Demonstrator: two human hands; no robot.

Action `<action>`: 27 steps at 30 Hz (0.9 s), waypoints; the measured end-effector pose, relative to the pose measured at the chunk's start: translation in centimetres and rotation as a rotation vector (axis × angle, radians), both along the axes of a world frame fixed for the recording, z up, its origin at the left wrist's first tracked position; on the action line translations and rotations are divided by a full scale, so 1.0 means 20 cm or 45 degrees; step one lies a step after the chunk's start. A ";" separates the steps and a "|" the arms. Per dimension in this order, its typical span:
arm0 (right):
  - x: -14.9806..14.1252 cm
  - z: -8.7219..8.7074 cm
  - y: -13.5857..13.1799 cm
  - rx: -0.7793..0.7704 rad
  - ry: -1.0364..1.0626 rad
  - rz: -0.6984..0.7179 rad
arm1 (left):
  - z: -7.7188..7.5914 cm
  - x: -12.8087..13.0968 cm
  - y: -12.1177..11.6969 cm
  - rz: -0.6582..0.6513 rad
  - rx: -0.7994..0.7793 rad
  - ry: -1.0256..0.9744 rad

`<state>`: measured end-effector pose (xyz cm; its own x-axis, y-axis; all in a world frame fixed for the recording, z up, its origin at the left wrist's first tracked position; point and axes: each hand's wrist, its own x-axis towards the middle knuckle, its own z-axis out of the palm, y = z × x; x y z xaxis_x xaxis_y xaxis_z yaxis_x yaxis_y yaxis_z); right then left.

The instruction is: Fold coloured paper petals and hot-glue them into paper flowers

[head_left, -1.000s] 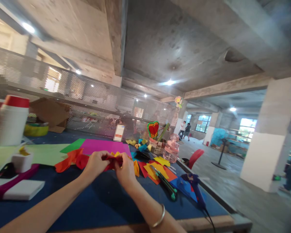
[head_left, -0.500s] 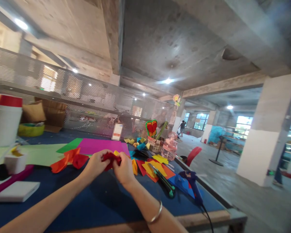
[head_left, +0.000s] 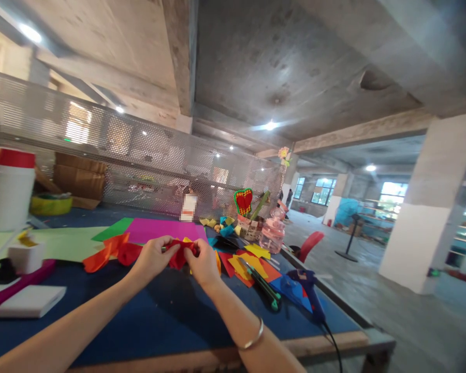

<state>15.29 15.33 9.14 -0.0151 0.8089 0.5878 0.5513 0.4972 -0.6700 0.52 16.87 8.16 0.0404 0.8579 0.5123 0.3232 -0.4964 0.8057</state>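
Above the blue tabletop, my left hand (head_left: 154,257) and my right hand (head_left: 204,263) pinch a piece of red paper (head_left: 179,255) between them. It looks folded or curled; the fingers cover part of it. Bits of yellow paper show just behind it. Left of my left hand lie an orange curled paper piece (head_left: 107,253) and a red curled paper piece (head_left: 129,254). To the right of my right hand are yellow paper pieces (head_left: 258,251) among red and orange ones, with a dark, green-ended cutter-like tool (head_left: 262,285) across them.
A blue glue gun (head_left: 311,295) with a black cord rests near the table's right edge. Purple sheet (head_left: 155,229), pink bottle (head_left: 272,234) and a basket (head_left: 249,227) stand behind. At left are a white cone (head_left: 8,197) and a white box (head_left: 25,258). Perforated metal screen (head_left: 140,166) borders the back.
Both hands keep hold of the red paper, which now shows more of its surface between the fingers. My right hand has shifted slightly right. The view has tilted a little.
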 end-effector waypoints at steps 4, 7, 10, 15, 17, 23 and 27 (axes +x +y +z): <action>0.00 0.00 0.00 -0.012 0.021 0.001 | 0.00 0.01 -0.01 0.034 0.022 0.017; 0.00 0.00 0.00 -0.069 0.047 0.043 | 0.00 0.01 -0.02 0.142 0.076 0.050; -0.01 0.01 -0.01 -0.090 0.066 0.061 | 0.00 0.02 -0.03 0.197 0.124 0.067; 0.00 0.02 -0.02 -0.014 0.027 0.000 | -0.01 0.03 -0.03 0.141 0.116 0.008; 0.00 0.02 -0.02 -0.002 0.018 -0.008 | -0.01 0.03 -0.02 0.114 0.107 -0.004; 0.01 0.02 -0.02 0.022 -0.023 -0.045 | -0.02 0.02 0.00 0.063 0.088 0.028; 0.01 0.02 -0.02 0.005 -0.038 -0.054 | -0.02 0.02 0.00 0.055 0.068 0.026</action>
